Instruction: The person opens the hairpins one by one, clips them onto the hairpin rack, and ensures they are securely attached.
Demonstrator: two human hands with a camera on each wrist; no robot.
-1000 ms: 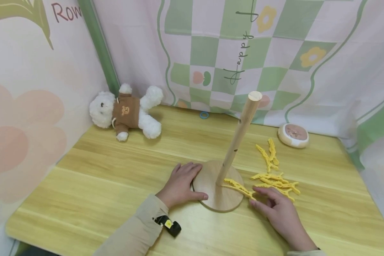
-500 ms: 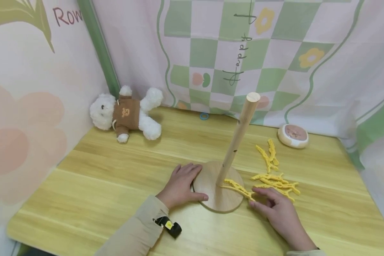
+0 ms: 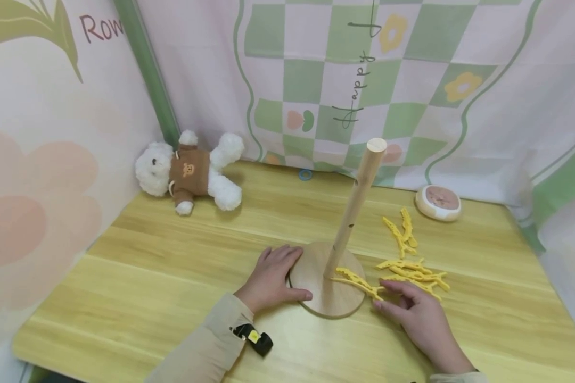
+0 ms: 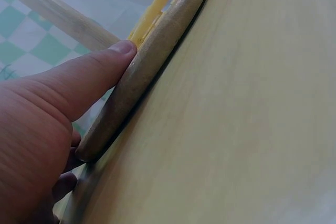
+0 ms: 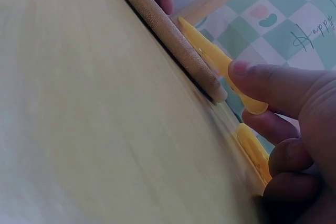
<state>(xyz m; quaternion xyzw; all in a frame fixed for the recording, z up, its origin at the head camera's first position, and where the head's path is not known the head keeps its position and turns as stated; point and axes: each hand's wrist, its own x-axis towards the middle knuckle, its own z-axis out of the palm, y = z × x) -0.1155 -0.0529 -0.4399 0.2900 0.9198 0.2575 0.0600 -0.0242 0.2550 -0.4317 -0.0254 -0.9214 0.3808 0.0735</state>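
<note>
A wooden stand has a round base (image 3: 333, 307) and an upright post (image 3: 353, 213) with small dark holes. My left hand (image 3: 269, 279) rests on the left side of the base, fingers fairly straight along the rim and thumb (image 4: 105, 66) on top. At the right, my right hand (image 3: 421, 324) pinches the rear end of a yellow alligator hair clip (image 3: 359, 283) between thumb and index finger. The clip lies over the base with its front end at the post's foot, its two arms spread apart. Several more yellow hair clips (image 3: 412, 272) lie just beyond the right hand.
Two yellow hair clips (image 3: 396, 234) lie farther back. A white plush toy in a brown top (image 3: 190, 170) lies at the back left. At the back right sits a rounded white-and-pink object (image 3: 438, 202). A blue ring (image 3: 305, 174) lies by the curtain (image 3: 304, 80).
The head view has shifted slightly. Both hands, the stand and the hair clip stay in place.
</note>
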